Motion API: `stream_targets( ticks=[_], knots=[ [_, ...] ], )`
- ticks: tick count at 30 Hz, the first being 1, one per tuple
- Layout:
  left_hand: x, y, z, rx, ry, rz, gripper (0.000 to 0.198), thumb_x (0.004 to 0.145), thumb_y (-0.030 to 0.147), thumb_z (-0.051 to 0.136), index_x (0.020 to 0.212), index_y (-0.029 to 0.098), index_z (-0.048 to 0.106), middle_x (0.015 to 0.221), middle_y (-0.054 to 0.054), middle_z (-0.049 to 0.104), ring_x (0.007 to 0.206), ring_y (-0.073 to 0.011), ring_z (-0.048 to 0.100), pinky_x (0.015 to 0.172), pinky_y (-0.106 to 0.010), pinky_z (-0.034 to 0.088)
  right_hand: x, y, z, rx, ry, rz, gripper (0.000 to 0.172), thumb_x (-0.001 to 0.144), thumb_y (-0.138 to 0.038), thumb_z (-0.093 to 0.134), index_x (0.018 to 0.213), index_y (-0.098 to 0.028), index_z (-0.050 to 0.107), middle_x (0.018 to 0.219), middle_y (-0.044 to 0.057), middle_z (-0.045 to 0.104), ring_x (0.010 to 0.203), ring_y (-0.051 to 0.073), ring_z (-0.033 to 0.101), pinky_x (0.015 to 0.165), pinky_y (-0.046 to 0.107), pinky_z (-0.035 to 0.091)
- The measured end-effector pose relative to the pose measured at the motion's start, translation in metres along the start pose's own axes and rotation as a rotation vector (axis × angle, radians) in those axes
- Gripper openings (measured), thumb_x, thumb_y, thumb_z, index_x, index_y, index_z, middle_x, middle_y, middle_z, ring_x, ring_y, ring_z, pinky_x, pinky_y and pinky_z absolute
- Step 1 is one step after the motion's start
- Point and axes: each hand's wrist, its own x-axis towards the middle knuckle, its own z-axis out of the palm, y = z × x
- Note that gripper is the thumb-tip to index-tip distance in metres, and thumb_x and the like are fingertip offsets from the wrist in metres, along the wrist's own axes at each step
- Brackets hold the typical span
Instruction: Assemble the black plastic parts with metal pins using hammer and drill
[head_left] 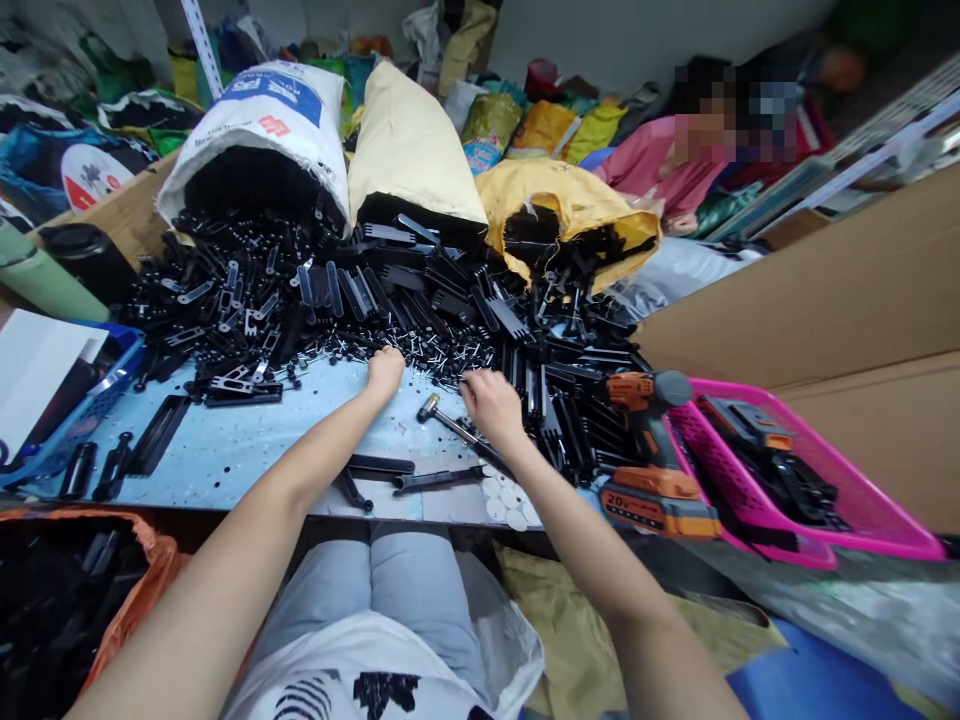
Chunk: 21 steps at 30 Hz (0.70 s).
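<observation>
Fasteners point(433, 354): slim, shiny, straight, loosely heaped.

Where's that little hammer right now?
Near the middle of the head view, the hammer lies on the blue tabletop, just left of and below the right hand, nearer the person than the loose metal fasteners.

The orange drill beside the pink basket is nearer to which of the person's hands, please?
Right. The right hand is left of the orange drill, by the hammer; the left hand is farther left, at the small loose parts.
</observation>
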Motion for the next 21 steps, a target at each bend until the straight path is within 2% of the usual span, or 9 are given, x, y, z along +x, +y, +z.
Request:
stream_targets(
  ticks=[2, 4, 6, 8, 12, 16, 18, 21],
  knots=[
    [-0.003, 0.003, -0.004, 0.019, 0.007, -0.007, 0.026, 0.083, -0.001, 0.038, 0.102, -0.001, 0.056, 0.104, -0.025, 0.056, 0.101, -0.0278, 0.055, 0.079, -0.035, 0.047, 0.039, 0.016, 0.007, -0.065, -0.03, 0.198, 0.027, 0.094, -0.026, 0.037, 0.105, -0.012, 0.058, 0.103, 0.014, 0.058, 0.096, 0.023, 0.046, 0.07, 0.029, 0.035],
    [-0.008, 0.005, -0.012, 0.034, 0.018, -0.007, 0.028, 0.082, -0.002, 0.036, 0.102, 0.001, 0.056, 0.103, -0.023, 0.057, 0.101, -0.0267, 0.055, 0.079, -0.034, 0.047, 0.069, 0.026, 0.018, -0.07, -0.097, 0.315, 0.022, 0.091, -0.021, 0.042, 0.102, -0.01, 0.057, 0.103, 0.015, 0.057, 0.094, 0.022, 0.046, 0.069, 0.029, 0.034],
    [-0.019, 0.002, -0.024, 0.043, 0.034, 0.007, 0.031, 0.083, -0.002, 0.033, 0.105, 0.003, 0.055, 0.106, -0.021, 0.057, 0.101, -0.0248, 0.054, 0.081, -0.033, 0.046, 0.087, 0.029, 0.03, -0.042, -0.134, 0.357, 0.02, 0.09, -0.018, 0.043, 0.102, -0.008, 0.055, 0.104, 0.017, 0.057, 0.092, 0.02, 0.046, 0.068, 0.028, 0.034],
    [-0.038, -0.011, -0.038, 0.049, 0.035, 0.031, 0.03, 0.085, 0.0, 0.033, 0.106, 0.007, 0.054, 0.106, -0.018, 0.059, 0.1, -0.0224, 0.055, 0.084, -0.032, 0.045, 0.096, 0.03, 0.039, -0.014, -0.137, 0.376, 0.02, 0.092, -0.018, 0.042, 0.101, -0.005, 0.054, 0.103, 0.019, 0.056, 0.09, 0.018, 0.046, 0.069, 0.029, 0.034],
    [-0.098, -0.059, -0.071, -0.009, 0.012, 0.109, 0.018, 0.089, 0.014, 0.043, 0.101, 0.013, 0.057, 0.099, -0.01, 0.062, 0.094, -0.02, 0.058, 0.083, -0.03, 0.044, 0.099, 0.033, 0.044, 0.039, -0.125, 0.419, 0.021, 0.091, -0.022, 0.046, 0.103, -0.005, 0.052, 0.1, 0.013, 0.055, 0.084, 0.015, 0.048, 0.071, 0.029, 0.037],
    [-0.165, -0.102, -0.094, -0.075, -0.043, 0.188, 0.019, 0.089, 0.018, 0.045, 0.098, 0.014, 0.06, 0.094, -0.009, 0.063, 0.091, -0.0209, 0.059, 0.081, -0.031, 0.045, 0.092, 0.035, 0.038, 0.122, -0.078, 0.314, 0.027, 0.089, -0.025, 0.051, 0.103, -0.003, 0.053, 0.1, 0.017, 0.055, 0.079, 0.012, 0.046, 0.07, 0.03, 0.033],
    [-0.188, -0.109, -0.099, -0.066, -0.111, 0.219, 0.02, 0.088, 0.017, 0.044, 0.097, 0.013, 0.062, 0.092, -0.009, 0.063, 0.088, -0.0209, 0.06, 0.08, -0.031, 0.045, 0.082, 0.031, 0.033, 0.171, -0.043, 0.244, 0.027, 0.089, -0.028, 0.051, 0.099, -0.003, 0.056, 0.096, 0.016, 0.057, 0.076, 0.012, 0.047, 0.07, 0.029, 0.032],
    [-0.205, -0.103, -0.104, 0.028, -0.198, 0.247, 0.022, 0.087, 0.01, 0.041, 0.093, 0.011, 0.062, 0.088, -0.01, 0.062, 0.084, -0.0216, 0.06, 0.077, -0.032, 0.046, 0.06, 0.017, 0.023, 0.234, 0.013, 0.151, 0.025, 0.089, -0.031, 0.05, 0.096, -0.009, 0.06, 0.094, 0.011, 0.059, 0.078, 0.013, 0.05, 0.071, 0.028, 0.035]
  ],
)
